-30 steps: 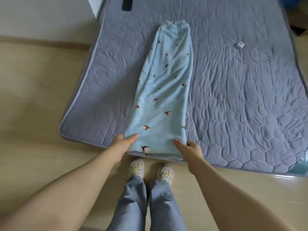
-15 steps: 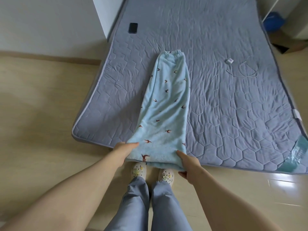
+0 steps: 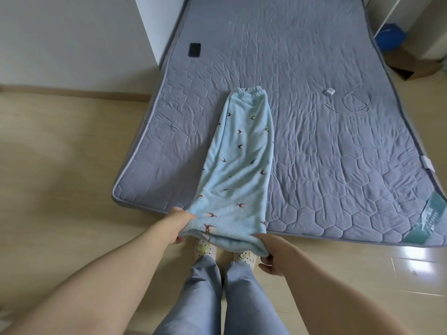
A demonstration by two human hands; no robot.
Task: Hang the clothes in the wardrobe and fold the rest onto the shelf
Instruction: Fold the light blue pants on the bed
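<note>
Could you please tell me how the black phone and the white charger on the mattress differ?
The phone is a flat black slab with nothing attached; the charger is a small white block with a thin looped cable beside it. The phone lies near the mattress's left edge, left of the light blue trousers; the charger lies to their right. Both rest on the mattress; the left hand and right hand grip the trousers' near end.

Trousers (image 3: 244, 165) lie lengthwise on the mattress (image 3: 338, 177), phone (image 3: 194, 50) far left, charger (image 3: 329, 91) to their right
</note>
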